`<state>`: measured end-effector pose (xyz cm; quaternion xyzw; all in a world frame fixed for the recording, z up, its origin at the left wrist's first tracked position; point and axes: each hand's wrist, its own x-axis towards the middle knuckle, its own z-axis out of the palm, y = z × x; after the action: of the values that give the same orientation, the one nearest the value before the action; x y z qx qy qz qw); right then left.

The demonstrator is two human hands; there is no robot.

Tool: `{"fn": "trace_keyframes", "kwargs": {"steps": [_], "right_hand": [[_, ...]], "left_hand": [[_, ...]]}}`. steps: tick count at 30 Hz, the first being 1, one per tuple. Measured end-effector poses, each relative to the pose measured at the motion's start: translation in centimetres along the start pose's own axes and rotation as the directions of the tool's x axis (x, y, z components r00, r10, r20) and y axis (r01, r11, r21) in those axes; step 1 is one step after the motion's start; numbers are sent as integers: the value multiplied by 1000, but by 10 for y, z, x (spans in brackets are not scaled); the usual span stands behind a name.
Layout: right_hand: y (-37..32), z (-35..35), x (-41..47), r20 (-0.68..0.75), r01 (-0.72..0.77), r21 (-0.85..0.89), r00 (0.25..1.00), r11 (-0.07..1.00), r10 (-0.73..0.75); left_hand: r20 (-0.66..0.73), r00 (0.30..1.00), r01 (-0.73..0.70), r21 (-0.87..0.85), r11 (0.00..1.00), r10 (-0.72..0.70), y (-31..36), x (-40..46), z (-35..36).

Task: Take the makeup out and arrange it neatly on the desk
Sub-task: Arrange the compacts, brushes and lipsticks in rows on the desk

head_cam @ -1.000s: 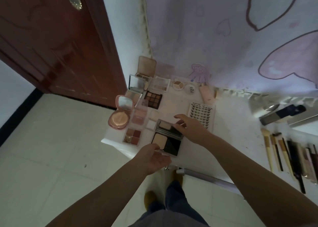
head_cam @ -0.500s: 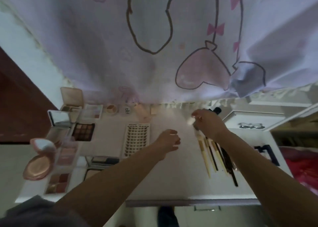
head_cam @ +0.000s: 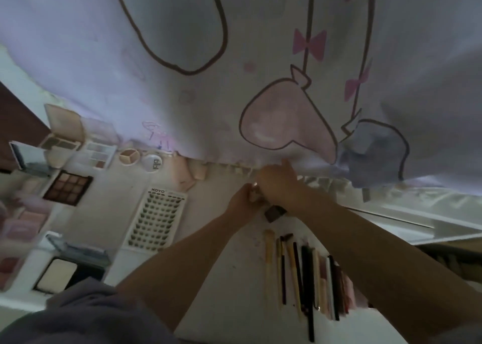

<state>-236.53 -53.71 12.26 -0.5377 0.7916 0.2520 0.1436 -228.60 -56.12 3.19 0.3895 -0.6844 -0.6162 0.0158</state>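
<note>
On the white desk (head_cam: pixel 221 249) my left hand (head_cam: pixel 241 200) and my right hand (head_cam: pixel 276 184) meet at the back, near the curtain hem. Together they grip a small pale makeup item (head_cam: pixel 252 195); its shape is mostly hidden by my fingers. A dark brown square piece (head_cam: pixel 273 212) shows just under my right wrist. Laid out to the left are a false-eyelash tray (head_cam: pixel 156 221), a brown eyeshadow palette (head_cam: pixel 67 187), a black powder compact (head_cam: pixel 56 274), a round white jar (head_cam: pixel 152 163) and a three-part round pot (head_cam: pixel 129 156). A row of several brushes and pencils (head_cam: pixel 300 270) lies below my right forearm.
A pale curtain with cartoon prints (head_cam: pixel 182 57) hangs along the desk's back edge. Open palettes with raised lids (head_cam: pixel 62 135) stand at the back left beside a dark wooden door (head_cam: pixel 15 124). White shelving (head_cam: pixel 417 213) sits to the right. Grey cloth (head_cam: pixel 78 317) fills the lower left.
The view swung right from the compacts to the desk's middle. My right hand picked up a small pale item near the brushes, and my left hand came across to join it.
</note>
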Motion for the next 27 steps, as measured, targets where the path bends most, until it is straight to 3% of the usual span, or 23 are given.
{"fn": "trace_keyframes", "kwargs": {"steps": [3,6,8,10,14,17,19,20,23,27], "right_hand": [[-1,-10,-6,-102,96,252,992,963,-72],[-9,-28,-24,-128,127,568,990,813,-65],[-25,-39,-40,-84,70,583,996,810,-25],[-46,-48,-56,-85,83,556,995,827,-43],[-85,-57,-80,-179,251,423,965,871,-191],[-112,-58,-93,-203,291,392,953,873,-226],[-129,-55,-102,-165,238,529,970,815,-177],[-135,-51,-105,-154,222,597,975,771,-161],[-149,-45,-114,-158,299,588,954,751,-256],[-155,-43,-133,-180,474,542,872,694,-455]], "left_hand": [[-117,990,-85,-39,996,80,0,-16,-22],[-210,947,-213,152,965,243,1,-45,-50],[-250,873,-309,381,872,418,-4,-64,-66],[-242,826,-349,492,798,510,-10,-84,-79],[-312,834,-305,427,851,455,-23,-129,-108],[-279,865,-288,401,869,416,-33,-158,-130],[-231,897,-273,380,884,376,-39,-175,-142],[-201,916,-264,346,900,346,-42,-183,-147],[-83,958,-251,213,944,273,-52,-201,-163],[250,962,-119,38,992,106,-66,-218,-186]]}}
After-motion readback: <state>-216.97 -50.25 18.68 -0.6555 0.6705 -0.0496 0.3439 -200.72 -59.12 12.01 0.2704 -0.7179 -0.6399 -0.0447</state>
